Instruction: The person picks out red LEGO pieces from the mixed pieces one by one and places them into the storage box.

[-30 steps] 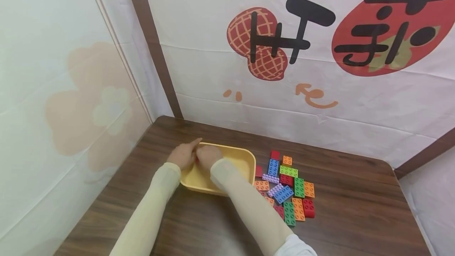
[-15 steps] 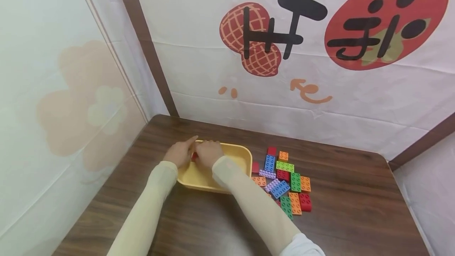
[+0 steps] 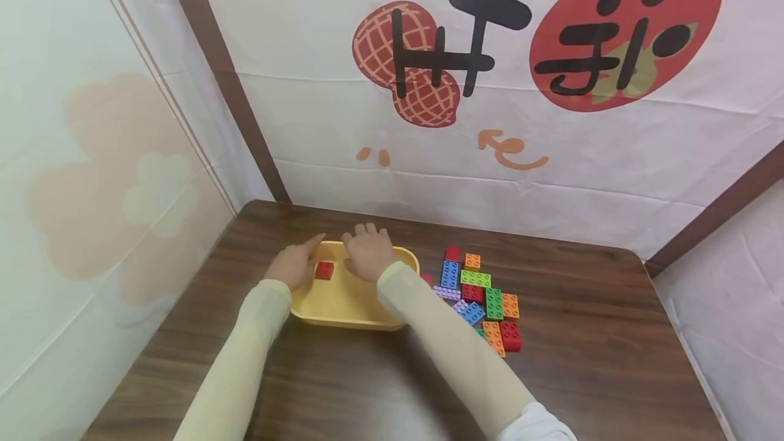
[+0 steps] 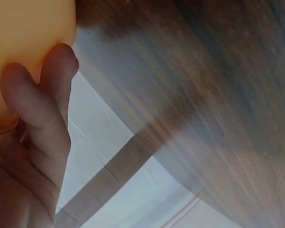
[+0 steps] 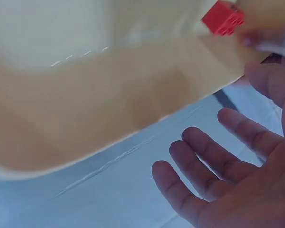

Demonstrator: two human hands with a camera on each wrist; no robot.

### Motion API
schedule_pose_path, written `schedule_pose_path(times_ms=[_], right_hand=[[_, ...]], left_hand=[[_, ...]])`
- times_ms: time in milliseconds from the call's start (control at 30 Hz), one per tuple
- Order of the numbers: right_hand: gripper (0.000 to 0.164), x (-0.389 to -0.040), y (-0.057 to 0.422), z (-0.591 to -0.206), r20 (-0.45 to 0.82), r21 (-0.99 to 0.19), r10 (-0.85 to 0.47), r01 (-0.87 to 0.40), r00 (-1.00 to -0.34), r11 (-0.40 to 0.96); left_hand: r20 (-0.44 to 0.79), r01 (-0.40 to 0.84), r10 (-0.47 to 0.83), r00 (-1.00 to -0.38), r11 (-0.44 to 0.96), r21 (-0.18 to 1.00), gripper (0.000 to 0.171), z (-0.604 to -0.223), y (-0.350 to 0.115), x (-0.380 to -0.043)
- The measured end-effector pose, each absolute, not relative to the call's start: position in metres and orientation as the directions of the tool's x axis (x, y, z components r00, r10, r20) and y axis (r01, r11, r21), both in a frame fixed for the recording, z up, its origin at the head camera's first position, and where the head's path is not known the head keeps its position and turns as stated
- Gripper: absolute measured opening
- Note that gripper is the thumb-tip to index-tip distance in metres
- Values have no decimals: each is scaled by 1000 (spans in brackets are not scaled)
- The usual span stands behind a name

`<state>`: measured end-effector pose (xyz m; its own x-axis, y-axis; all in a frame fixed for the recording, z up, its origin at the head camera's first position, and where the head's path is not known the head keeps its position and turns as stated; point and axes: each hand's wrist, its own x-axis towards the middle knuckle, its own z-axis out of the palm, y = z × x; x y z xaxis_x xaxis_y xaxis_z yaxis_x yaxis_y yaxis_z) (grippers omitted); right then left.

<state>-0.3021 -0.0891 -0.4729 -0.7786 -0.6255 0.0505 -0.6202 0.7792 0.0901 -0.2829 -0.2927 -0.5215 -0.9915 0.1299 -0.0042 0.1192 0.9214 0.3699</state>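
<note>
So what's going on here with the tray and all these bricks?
A person's left hand holds the left side of a yellow tray. Their right hand is open and holds nothing, at the tray's far rim. One red brick lies inside near the left end, while a group of colorful bricks sits on the table to the right.

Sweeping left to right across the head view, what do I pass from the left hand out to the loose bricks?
Left hand → red brick inside the yellow tray → right hand → farther blue brick → lime-green brick → rightmost red brick.
</note>
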Motion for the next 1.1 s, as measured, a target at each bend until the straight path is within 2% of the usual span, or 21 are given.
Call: schedule_pose_path(times_ms=[467,900,1100], right_hand=[[56,-306,-4,-459,44,-72,-538,-540,-842,839],[54,-293,59,-459,90,-134,-489,-497,-868,857],[49,-279,76,-463,51,-132,-452,-455,-890,881]], left_hand=[[23,138,139,-990,918,372,61,-521,-290,-286],[9,142,150,-989,917,372,61,-523,-290,-287],[-14,130,146,-989,919,373,61,-522,-289,-288]])
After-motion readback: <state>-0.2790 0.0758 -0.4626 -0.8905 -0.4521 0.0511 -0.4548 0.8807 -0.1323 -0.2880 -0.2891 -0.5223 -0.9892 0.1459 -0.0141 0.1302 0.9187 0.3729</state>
